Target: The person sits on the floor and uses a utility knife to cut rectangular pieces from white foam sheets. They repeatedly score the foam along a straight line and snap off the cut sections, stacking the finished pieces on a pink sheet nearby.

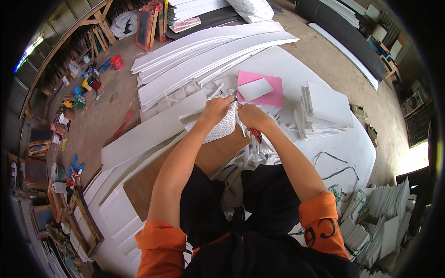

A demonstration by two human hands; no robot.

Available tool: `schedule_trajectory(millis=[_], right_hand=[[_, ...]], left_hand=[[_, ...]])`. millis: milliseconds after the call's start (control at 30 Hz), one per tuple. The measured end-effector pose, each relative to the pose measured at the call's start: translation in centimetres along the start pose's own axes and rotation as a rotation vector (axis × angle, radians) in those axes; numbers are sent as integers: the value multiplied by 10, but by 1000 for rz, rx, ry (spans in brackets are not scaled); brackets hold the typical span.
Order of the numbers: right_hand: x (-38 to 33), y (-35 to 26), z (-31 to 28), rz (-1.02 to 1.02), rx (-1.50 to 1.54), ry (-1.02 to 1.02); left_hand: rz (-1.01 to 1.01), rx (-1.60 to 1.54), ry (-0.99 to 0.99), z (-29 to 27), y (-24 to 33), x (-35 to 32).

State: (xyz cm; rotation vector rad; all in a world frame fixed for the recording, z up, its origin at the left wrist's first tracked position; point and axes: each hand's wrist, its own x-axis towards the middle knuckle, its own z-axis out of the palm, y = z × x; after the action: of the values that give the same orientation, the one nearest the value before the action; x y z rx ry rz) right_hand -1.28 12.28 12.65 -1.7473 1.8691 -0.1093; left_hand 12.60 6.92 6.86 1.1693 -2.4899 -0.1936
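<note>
My left hand [217, 110] is closed on the upper edge of a silvery-white sheet with a bumpy, bubble-like texture [221, 130]. Close beside it, my right hand [252, 116] is closed around a red-handled tool [256, 135]. Only part of the handle shows below the fist, so its exact kind is unclear. A narrow white strip [242, 128] hangs at the sheet's right edge, next to the right hand. Beneath the sheet lies a brown board [185, 160]. Just beyond my hands, a small white panel [255, 89] rests on a pink sheet [273, 96].
Long white sheets [204, 60] are piled beyond my hands. A stack of white panels [328, 107] stands to the right, and more bundled panels [384, 222] lie at lower right. Paint containers and a red bucket [117, 61] sit on the floor at left. Dark cord [340, 171] loops nearby.
</note>
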Motion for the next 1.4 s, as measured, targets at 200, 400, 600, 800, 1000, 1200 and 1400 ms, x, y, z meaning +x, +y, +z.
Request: schedule_trajectory(millis=[200, 400, 600, 800, 1000, 1200, 1400], right_hand=[[30, 10, 15, 25, 34, -66], [7, 8, 8, -105, 17, 7], [-22, 5, -9, -122, 14, -124], [-11, 6, -13, -137, 11, -184], [28, 22, 14, -233, -96, -101], [45, 20, 31, -105, -30, -121], [45, 31, 37, -153, -98, 1]], left_hand=[[-25, 43, -25, 2, 4, 4], [-48, 63, -11, 2, 0, 3], [-106, 54, -72, -2, -1, 3], [-64, 18, -57, -2, 0, 2], [-17, 4, -71, -1, 4, 3], [-209, -77, -34, -1, 9, 7], [-180, -146, 75, 2, 18, 18]])
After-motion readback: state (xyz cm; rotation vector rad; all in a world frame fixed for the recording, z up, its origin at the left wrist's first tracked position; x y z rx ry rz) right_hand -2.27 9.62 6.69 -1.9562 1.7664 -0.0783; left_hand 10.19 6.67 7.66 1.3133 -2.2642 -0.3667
